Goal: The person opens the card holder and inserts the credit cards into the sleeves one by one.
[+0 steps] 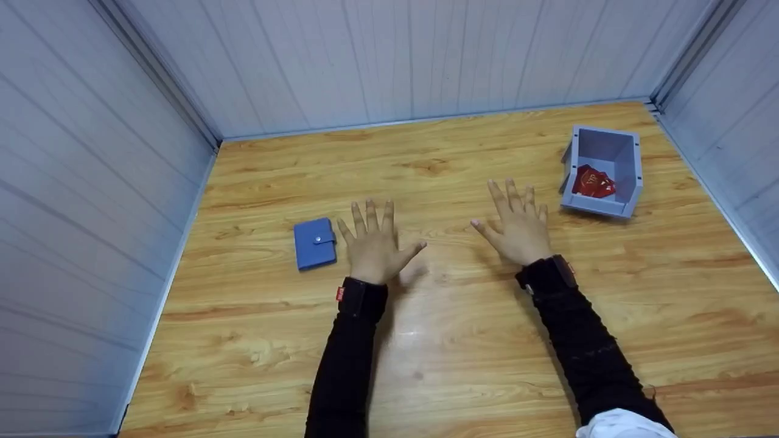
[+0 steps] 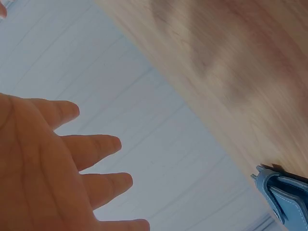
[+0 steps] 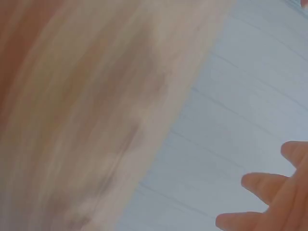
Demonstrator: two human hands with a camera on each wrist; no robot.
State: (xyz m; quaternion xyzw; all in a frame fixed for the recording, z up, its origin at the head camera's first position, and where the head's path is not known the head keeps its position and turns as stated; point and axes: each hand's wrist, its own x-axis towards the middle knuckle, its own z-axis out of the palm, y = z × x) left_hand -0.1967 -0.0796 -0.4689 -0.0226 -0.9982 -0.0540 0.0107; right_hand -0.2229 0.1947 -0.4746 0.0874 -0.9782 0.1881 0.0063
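While my L hand (image 1: 372,249) and R hand (image 1: 521,233) hovered palm-down over the yellow-brown wood-grain table (image 1: 450,365), fingers spread apart w/ nothing held, the blue rectangular leather-look snap-strap card holder (image 1: 312,248) lay just L of my L little finger; red gold-lettered cards (image 1: 593,183) sat inside the grey low-fronted plastic bin (image 1: 599,207), near my R hand. Prob. a ready stage, both hands free. Taking the holder would've called for a short L shift, then a thumb-and-finger pinch.

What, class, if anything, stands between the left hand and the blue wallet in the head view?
Nothing visible: only a narrow strip of tabletop shows between the left hand and the blue wallet.
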